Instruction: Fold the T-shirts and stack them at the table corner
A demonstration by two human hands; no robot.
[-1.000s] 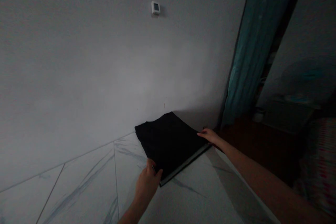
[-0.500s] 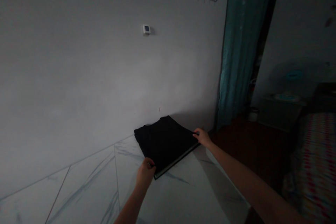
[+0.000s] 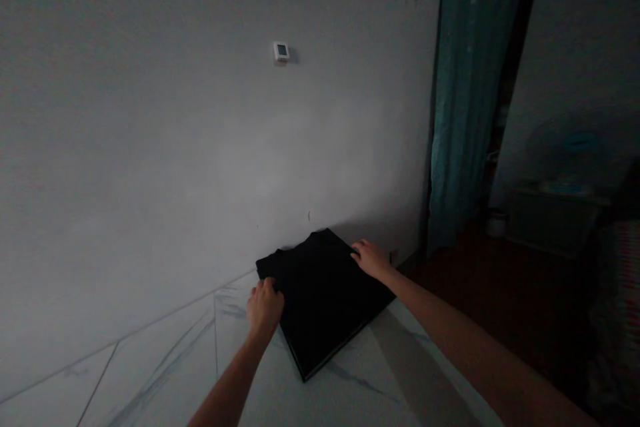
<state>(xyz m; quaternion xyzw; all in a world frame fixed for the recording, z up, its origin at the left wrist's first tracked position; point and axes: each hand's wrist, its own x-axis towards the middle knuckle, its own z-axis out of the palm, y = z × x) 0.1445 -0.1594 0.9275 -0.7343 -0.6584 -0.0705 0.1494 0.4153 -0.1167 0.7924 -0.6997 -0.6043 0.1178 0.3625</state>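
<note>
Touching black cloth point(image 3: 325, 307) at opposite edges: left hand point(image 3: 265, 307), fingers curled; right hand point(image 3: 370, 259), fingers bent; pinch on either, cannot tell.

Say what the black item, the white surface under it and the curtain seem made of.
Black item: matte cloth, likely, by its soft, uneven far edge. White surface: smooth, marble-look by its grey veins; stone or print, unclear. Curtain: fabric, dull teal, hanging in folds.
</note>
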